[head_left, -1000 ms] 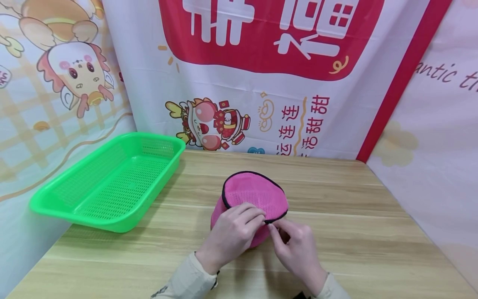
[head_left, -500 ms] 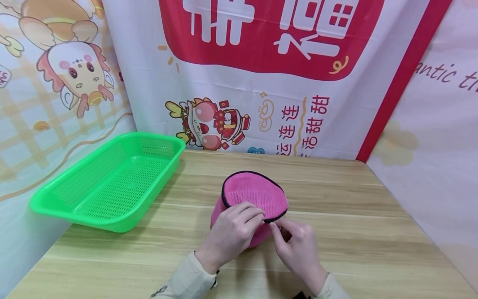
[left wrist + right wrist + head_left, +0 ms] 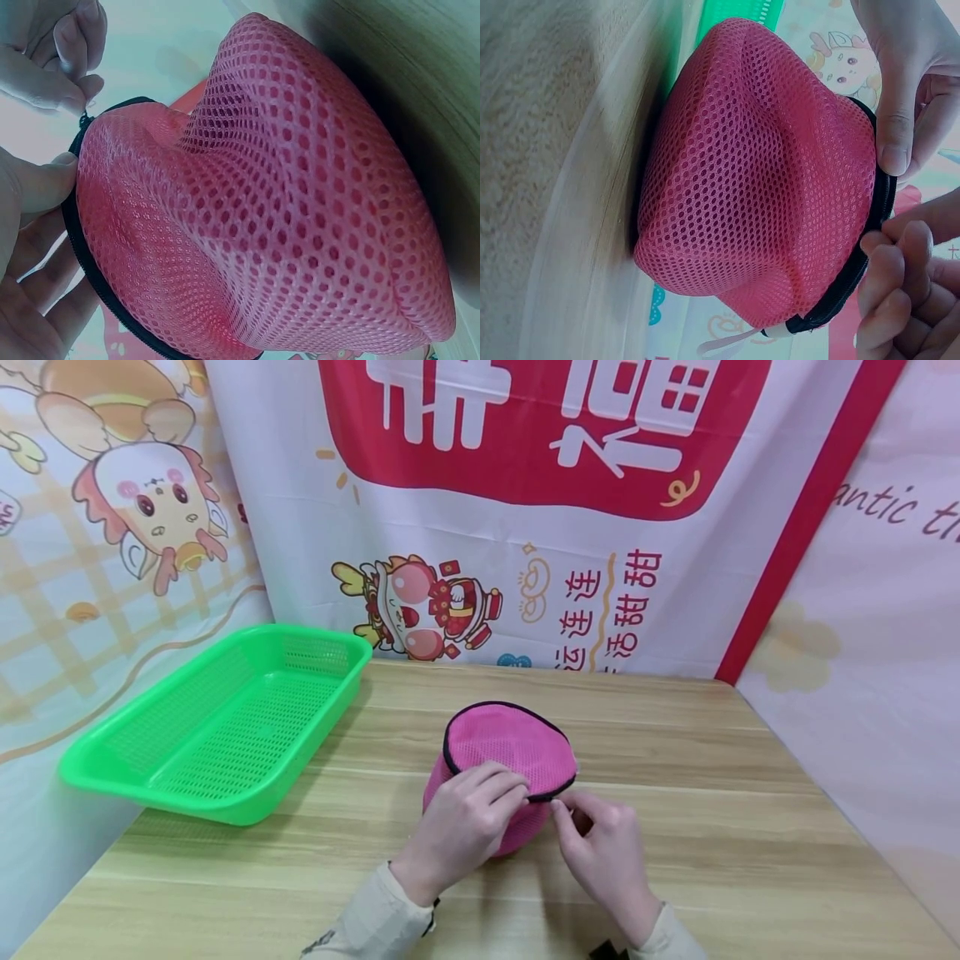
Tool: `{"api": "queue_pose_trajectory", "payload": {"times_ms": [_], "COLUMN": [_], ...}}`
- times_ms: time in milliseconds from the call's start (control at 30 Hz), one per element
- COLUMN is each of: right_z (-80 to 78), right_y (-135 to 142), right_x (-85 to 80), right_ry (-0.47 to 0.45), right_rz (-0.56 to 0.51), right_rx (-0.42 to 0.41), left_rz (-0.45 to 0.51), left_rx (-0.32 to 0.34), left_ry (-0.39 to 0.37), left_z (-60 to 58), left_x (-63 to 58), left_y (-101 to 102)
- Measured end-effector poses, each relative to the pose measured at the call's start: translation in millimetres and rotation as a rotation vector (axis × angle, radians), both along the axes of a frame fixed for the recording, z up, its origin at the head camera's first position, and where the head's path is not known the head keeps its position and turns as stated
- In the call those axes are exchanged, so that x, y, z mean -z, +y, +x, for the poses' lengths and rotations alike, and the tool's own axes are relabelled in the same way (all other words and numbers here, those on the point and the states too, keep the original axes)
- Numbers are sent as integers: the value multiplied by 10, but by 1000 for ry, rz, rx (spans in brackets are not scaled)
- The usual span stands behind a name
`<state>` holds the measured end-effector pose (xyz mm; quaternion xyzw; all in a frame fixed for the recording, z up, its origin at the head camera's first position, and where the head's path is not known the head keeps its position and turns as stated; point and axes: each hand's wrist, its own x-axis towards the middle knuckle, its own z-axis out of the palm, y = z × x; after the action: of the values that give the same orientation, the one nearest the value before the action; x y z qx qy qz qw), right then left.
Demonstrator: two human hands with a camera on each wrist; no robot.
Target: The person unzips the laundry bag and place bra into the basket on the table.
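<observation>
1. Your pink mesh bag stands on the wooden table, its round top edged by a black zipper.
2. Your left hand grips the bag's near rim, the thumb on one face of the zipper and the fingers on the other.
3. Your right hand, just beside it on the bag's near right edge, pinches at the zipper's slider; your fingertips hide most of what they hold there.
4. Further along the bag's rim, past your right hand, a pale strap sticks out.
5. To the left of the bag and well apart from it, you have a green plastic basket with perforated sides and floor.
6. Behind the bag hangs a red and white banner with printed characters.
</observation>
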<state>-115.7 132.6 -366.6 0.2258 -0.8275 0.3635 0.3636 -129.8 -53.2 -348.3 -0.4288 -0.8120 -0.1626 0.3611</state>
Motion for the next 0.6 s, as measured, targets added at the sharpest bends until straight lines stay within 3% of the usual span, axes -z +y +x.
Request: {"api": "queue_pose_trajectory", "payload": {"times_ms": [233, 600], "right_z": [-3, -18], "right_y": [17, -4], "right_x": [2, 9], "right_ry": [-33, 150], "right_rz": [10, 21], "right_rx": [49, -54], "left_rz": [13, 55], "left_rx": [6, 20], "left_ry": [-1, -33], "left_z": [-4, 1], "left_x": [-6, -2], "left_y": [-5, -2]}}
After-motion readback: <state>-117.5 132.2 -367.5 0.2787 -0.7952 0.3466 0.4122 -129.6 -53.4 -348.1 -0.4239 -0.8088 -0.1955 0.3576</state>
